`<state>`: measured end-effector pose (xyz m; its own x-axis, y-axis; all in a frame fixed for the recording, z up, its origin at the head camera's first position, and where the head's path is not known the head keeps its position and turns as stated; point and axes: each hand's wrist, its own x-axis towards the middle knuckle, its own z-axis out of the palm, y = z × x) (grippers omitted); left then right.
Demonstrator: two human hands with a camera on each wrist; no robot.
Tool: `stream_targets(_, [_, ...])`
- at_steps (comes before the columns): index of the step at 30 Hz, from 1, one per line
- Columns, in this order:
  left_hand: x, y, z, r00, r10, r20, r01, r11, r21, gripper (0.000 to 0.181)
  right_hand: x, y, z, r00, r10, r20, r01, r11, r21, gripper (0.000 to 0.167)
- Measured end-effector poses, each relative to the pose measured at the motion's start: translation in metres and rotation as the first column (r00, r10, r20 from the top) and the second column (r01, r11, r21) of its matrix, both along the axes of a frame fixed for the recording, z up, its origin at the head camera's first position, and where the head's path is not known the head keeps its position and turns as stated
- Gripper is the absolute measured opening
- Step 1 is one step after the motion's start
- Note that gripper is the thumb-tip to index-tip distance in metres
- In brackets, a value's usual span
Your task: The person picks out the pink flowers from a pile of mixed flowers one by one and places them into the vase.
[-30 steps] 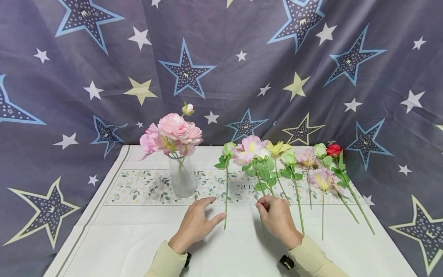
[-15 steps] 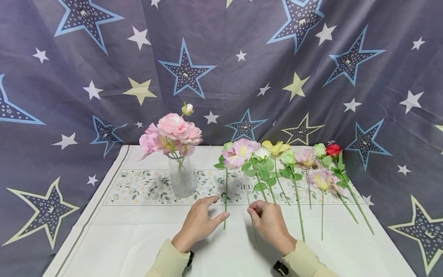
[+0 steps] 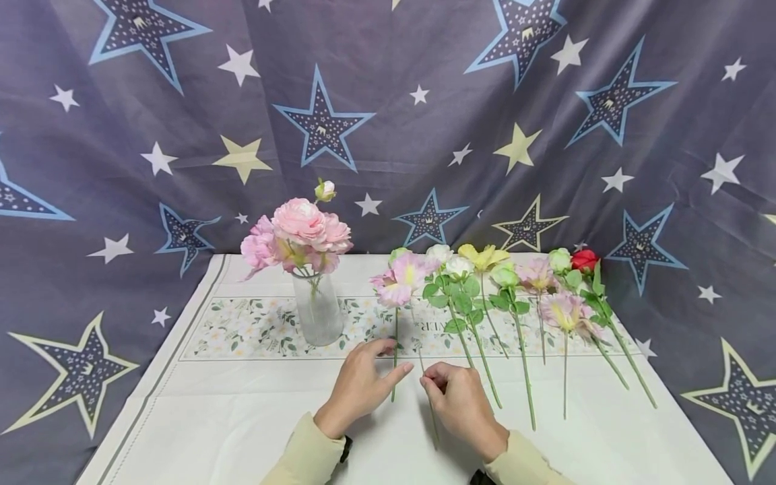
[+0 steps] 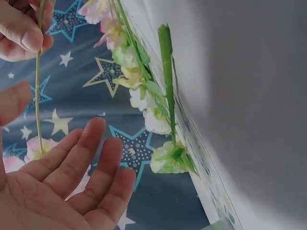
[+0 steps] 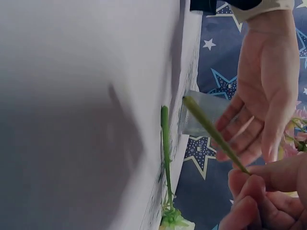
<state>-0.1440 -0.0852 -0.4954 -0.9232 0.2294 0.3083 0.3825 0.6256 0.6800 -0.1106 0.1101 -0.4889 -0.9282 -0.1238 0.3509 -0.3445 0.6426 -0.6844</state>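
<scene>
My right hand [image 3: 457, 401] pinches the thin stem of a pink-and-yellow artificial flower [image 3: 400, 277] between thumb and forefinger; in the right wrist view the stem end [image 5: 211, 129] sticks out past the fingertips. The bloom hangs over a green-white rose whose stem [image 3: 397, 330] lies on the table. My left hand [image 3: 362, 378] has its fingers spread and holds nothing; in the left wrist view its palm [image 4: 57, 187] faces the pinched stem [image 4: 37, 91]. Left of the hands stands a clear glass vase [image 3: 318, 310] with several pink flowers [image 3: 300, 225].
A row of loose flowers lies to the right: white roses [image 3: 459, 266], a yellow flower [image 3: 483, 257], a green rose [image 3: 504, 274], more pink ones [image 3: 566, 312] and a red rose [image 3: 585, 260]. A patterned runner [image 3: 254, 330] crosses the white table [image 3: 230, 417]. A star-print curtain [image 3: 388, 135] hangs behind.
My right hand has moved left with the pinched flower, carrying its bloom over the green-white rose and uncovering a white rose. My left hand has shifted slightly to the right.
</scene>
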Motion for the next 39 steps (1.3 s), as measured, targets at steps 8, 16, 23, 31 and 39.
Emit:
stream_targets(8, [-0.005, 0.012, 0.004, 0.996, 0.001, -0.090, 0.006, 0.997, 0.083, 0.029, 0.006, -0.007, -0.002, 0.999, 0.045, 0.000, -0.045, 0.998, -0.033, 0.013])
stream_targets(16, [-0.006, 0.019, 0.007, 0.987, 0.055, -0.149, -0.021, 0.976, 0.219, 0.010, 0.012, -0.012, -0.004, 0.998, 0.066, 0.015, -0.065, 0.997, -0.048, 0.015])
stream_targets(23, [-0.008, 0.020, 0.011, 0.979, 0.091, -0.181, -0.032, 0.952, 0.305, 0.008, 0.016, -0.015, -0.005, 0.997, 0.075, 0.014, -0.074, 0.996, -0.043, 0.016])
stream_targets(31, [-0.006, 0.018, 0.016, 0.985, 0.089, -0.147, -0.035, 0.943, 0.332, 0.011, 0.014, -0.013, -0.006, 0.996, 0.093, 0.002, -0.092, 0.994, -0.054, 0.013])
stream_targets(39, [-0.004, 0.008, 0.025, 0.972, 0.108, -0.208, -0.036, 0.945, 0.325, 0.009, 0.010, -0.010, -0.006, 0.993, 0.088, -0.073, -0.093, 0.993, -0.071, 0.012])
